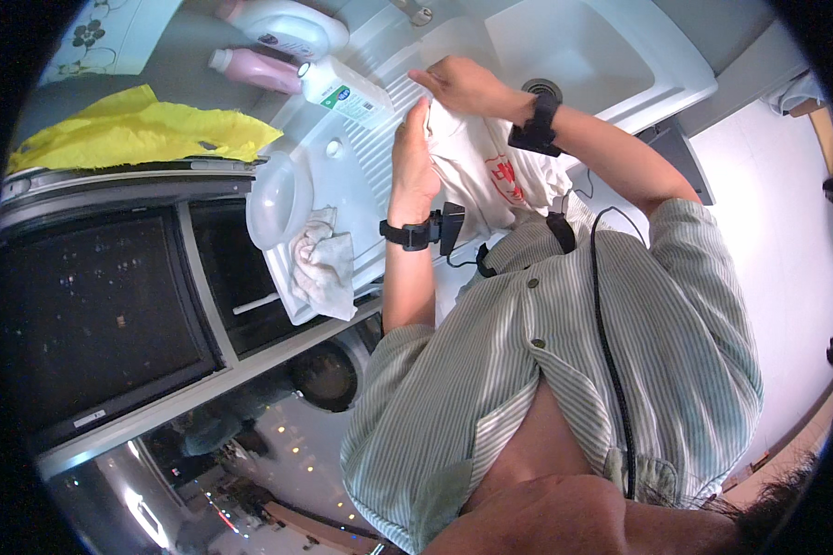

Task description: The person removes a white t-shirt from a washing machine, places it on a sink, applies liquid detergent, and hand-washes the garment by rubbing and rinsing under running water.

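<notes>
My left hand (414,166) grips one edge of a white cloth garment (468,142) with a red print on its front. Across from it, my right hand (468,84) is closed on the garment's upper part. The fabric hangs bunched between my hands and my body, over the near edge of a white laundry sink. Under and beyond the cloth runs the sink's ridged washboard (378,149). Black straps circle both wrists, with a dark device on each. My fingers partly hide the gripped edges of the cloth.
The sink basin (576,52) with its drain (543,89) lies right, below a faucet (416,12). A white bottle (347,90), a pink bottle (260,69) and a white jug (291,28) stand left. Nearby are a plastic bowl (278,201), a crumpled rag (323,263) and a yellow cloth (146,132).
</notes>
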Demonstrator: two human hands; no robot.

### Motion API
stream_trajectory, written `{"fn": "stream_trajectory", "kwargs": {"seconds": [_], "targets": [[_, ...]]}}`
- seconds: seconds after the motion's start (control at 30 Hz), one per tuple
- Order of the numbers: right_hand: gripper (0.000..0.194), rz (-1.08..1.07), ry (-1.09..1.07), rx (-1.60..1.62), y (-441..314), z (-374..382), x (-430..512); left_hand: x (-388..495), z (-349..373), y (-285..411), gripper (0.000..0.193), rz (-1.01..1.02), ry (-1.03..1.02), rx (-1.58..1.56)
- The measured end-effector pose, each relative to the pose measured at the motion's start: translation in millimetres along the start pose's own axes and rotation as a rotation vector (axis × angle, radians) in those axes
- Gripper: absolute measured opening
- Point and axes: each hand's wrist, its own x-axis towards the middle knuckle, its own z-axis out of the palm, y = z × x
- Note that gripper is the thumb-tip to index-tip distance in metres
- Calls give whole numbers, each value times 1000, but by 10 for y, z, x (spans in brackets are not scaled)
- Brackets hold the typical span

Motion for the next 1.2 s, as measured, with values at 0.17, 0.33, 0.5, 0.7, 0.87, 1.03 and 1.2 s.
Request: {"fn": "stream_trajectory", "kwargs": {"seconds": [0.17, 0.33, 0.5, 0.7, 0.87, 1.03, 1.2], "targets": [[67, 116, -279, 176, 131, -337, -71, -31, -131, 196, 37, 97, 49, 206], [66, -23, -351, 226, 210, -662, -277, -62, -299, 192, 25, 140, -12, 199], [35, 175, -315, 380, 476, -809, -274, -139, -361, 239, 24, 171, 6, 159], [21, 173, -233, 788, 597, -758, -361, -188, -294, 258, 25, 184, 27, 158], [18, 175, -234, 825, 630, -668, -319, -169, -244, 189, 26, 102, 54, 352], [13, -244, 325, 173, 129, -346, -483, -16, -127, -49, 31, 143, 38, 114], [20, -770, -76, -260, -250, -93, -640, 75, 26, -378, 44, 263, 62, 346]]}}
